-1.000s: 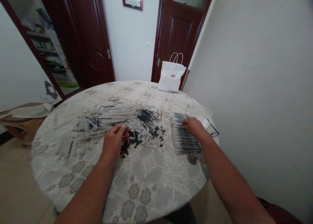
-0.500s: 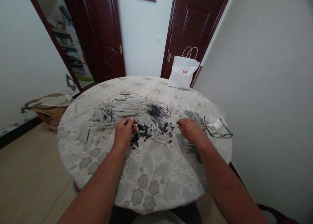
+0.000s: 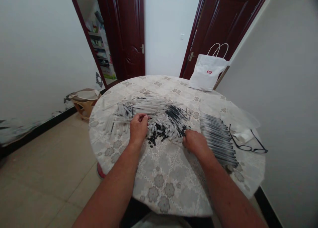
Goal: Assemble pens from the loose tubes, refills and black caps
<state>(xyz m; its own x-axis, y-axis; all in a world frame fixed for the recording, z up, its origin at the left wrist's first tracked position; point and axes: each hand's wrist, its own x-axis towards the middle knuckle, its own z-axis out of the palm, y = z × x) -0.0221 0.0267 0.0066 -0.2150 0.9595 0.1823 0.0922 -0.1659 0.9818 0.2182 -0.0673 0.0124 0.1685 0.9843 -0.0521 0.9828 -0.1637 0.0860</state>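
My left hand [image 3: 139,128] is closed in a pinch at the near side of a heap of whitish pen barrels [image 3: 147,105]; what it pinches, if anything, is too small to make out. My right hand [image 3: 195,142] reaches down at the right end of the small pen parts, fingers curled and their tips mostly hidden. Small black plugs [image 3: 154,137] lie between the hands, next to short whitish pieces [image 3: 171,132]. Behind these, thin black-tipped pen refills [image 3: 175,112] are bunched together. Right of my right hand, several grey pens [image 3: 218,138] lie side by side in a row.
A patterned tablecloth [image 3: 164,175] covers the round table. Eyeglasses [image 3: 252,149] lie at the right, near clear plastic film [image 3: 248,120]. A white paper bag [image 3: 207,72] stands at the back right edge. A brown stool [image 3: 85,103] is on the floor at left.
The view has shifted left, so everything sits further right. My right hand has moved from over the row of pens to the edge of the small parts. The left hand stays by the barrels.
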